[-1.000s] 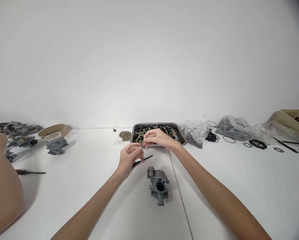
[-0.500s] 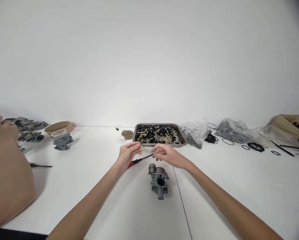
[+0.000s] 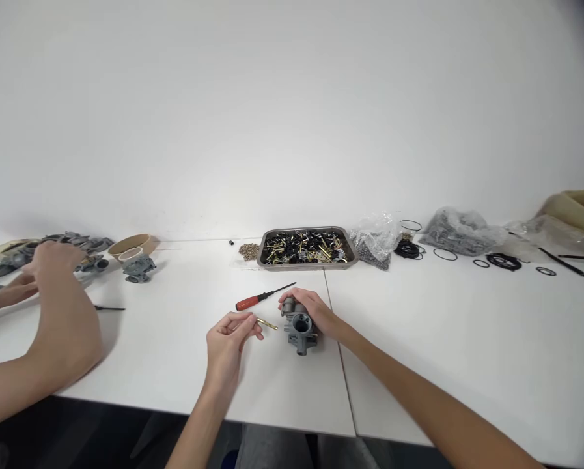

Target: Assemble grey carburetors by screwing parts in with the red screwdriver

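The left hand (image 3: 228, 335) pinches a thin brass rod (image 3: 269, 324) by one end, perhaps so that the other end is left free, pointing to the right. Just beyond, a red-handled screwdriver (image 3: 252, 301) lies on the counter (image 3: 174, 358), within easy reach. Next comes the grey carburetor (image 3: 301, 336), its round opening turned toward the person. The right hand (image 3: 318, 309) grips it from behind and the right, probably for steadiness; some fingers are hidden, so I cannot tell how firmly.
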Demonstrator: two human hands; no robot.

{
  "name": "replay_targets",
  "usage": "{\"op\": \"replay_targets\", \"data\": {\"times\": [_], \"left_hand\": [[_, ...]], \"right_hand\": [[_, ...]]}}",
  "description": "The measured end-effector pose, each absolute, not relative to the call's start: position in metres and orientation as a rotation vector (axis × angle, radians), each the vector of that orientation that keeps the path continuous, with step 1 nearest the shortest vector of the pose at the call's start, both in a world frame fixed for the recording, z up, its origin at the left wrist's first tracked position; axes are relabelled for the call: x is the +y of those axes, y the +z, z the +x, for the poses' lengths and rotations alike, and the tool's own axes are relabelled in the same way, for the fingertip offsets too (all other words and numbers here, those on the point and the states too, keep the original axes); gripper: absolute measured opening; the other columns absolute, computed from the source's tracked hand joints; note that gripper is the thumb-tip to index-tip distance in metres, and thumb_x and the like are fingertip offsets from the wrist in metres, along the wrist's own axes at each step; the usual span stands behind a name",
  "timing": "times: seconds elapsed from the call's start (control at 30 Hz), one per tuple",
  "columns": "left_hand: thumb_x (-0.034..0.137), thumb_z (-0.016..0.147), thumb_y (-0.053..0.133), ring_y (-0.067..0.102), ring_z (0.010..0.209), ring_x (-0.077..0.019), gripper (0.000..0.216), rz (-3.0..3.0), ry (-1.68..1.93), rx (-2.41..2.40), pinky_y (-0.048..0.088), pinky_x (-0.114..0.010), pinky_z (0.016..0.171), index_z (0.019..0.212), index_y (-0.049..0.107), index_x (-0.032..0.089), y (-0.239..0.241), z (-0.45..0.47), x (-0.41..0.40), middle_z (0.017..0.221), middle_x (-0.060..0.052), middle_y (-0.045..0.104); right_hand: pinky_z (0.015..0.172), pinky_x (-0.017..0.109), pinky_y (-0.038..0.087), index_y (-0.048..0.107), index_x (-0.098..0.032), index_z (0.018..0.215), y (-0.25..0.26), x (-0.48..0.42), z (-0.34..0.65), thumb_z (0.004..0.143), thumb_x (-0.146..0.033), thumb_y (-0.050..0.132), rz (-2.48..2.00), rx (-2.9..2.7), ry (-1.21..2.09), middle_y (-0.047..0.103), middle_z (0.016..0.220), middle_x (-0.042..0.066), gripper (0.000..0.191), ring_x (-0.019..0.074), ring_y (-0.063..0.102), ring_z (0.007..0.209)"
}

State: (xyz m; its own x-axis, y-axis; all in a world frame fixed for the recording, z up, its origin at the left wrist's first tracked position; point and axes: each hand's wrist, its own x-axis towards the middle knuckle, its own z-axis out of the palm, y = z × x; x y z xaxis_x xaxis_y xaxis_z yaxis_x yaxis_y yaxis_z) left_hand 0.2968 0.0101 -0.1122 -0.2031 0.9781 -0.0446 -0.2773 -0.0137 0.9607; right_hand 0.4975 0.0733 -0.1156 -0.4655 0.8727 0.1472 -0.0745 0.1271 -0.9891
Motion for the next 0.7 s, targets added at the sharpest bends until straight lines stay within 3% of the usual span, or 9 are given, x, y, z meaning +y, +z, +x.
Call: {"op": "replay_targets", "data": {"times": [0.43,0.7], "left_hand": [[0.026,0.067,0.080,0.063,0.059,-0.0140,0.026,0.856,1.452,1.106,0.052,-0.028,0.065,0.079,0.063,0.010,-0.123,0.309,0.013,0.065,-0.005,0.068],[0.023,0.061,0.084,0.063,0.054,-0.0152,0.029,1.060,1.481,1.020,0.052,-0.029,0.063,0.078,0.065,0.008,-0.074,0.303,0.085,0.062,-0.007,0.067]], "right_hand": [[0.072,0.025,0.044,0.067,-0.017,0.091,-0.116,0.071,0.496,0.097,-0.048,0.039,-0.792,-1.585,1.426,0.065,0.091,0.006,0.042,0.0152,0.058,0.080],[0.076,0.030,0.047,0.068,-0.014,0.101,-0.121,0.078,0.501,0.099,-0.051,0.032,-0.855,-1.625,1.342,0.067,0.094,0.009,0.051,0.0179,0.060,0.083]]}}
